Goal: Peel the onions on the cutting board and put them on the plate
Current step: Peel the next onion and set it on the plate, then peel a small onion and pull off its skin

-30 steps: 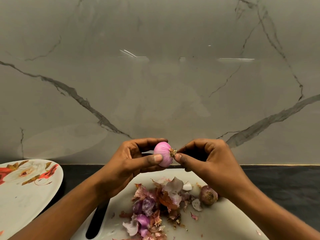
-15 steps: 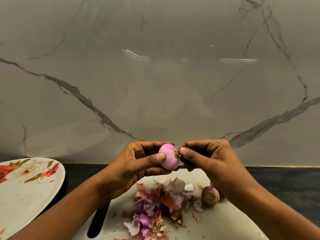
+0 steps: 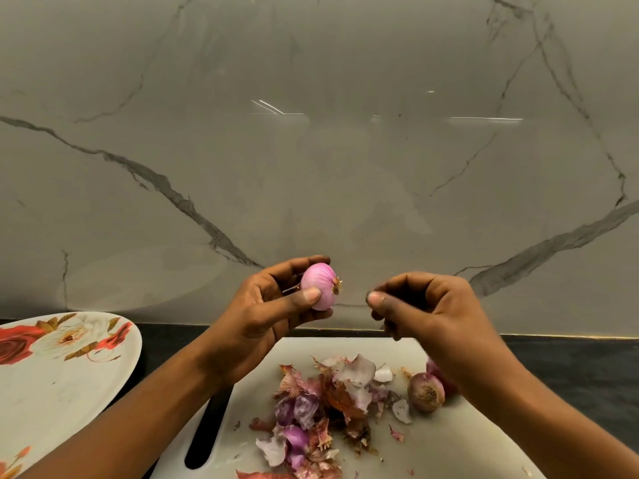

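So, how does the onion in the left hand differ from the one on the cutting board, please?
The held onion is peeled, smooth and pink; the board onion wears its dull brownish skin. The left hand grips the held onion in the air; the board onion lies beside the peels. Both are small, root ends showing.

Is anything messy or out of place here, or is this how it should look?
Only the loose onion skins heaped on the cutting board, beside an unpeeled onion; that litter fits peeling. The peeled onion in the left hand looks whole. Nothing else stands out.
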